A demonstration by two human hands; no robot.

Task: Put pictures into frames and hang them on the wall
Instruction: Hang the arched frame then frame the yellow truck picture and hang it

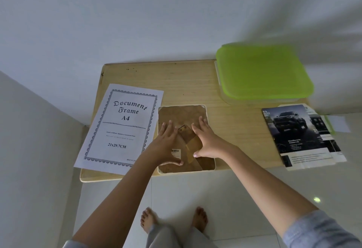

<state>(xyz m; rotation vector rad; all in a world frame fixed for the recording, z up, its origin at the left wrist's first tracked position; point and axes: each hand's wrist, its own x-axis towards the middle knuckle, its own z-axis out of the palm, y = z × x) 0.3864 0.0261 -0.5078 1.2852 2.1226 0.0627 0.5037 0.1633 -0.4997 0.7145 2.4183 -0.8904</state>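
A white picture frame (206,110) lies face down near the front edge of a low wooden table (186,83). Its brown backing board (182,114) faces up, with a stand leg (191,138) and a barcode sticker on it. My left hand (166,145) lies flat on the left part of the backing, fingers spread, thumb near the sticker. My right hand (205,140) presses flat on the right part, fingers straight, thumb on the stand leg. A white "Document Frame A4" insert sheet (121,128) lies to the left of the frame.
A clear box with a green lid (262,71) stands at the table's back right. A car brochure (301,136) overhangs the table's right end. White walls close in behind and to the left. My bare feet (174,220) stand on white floor tiles.
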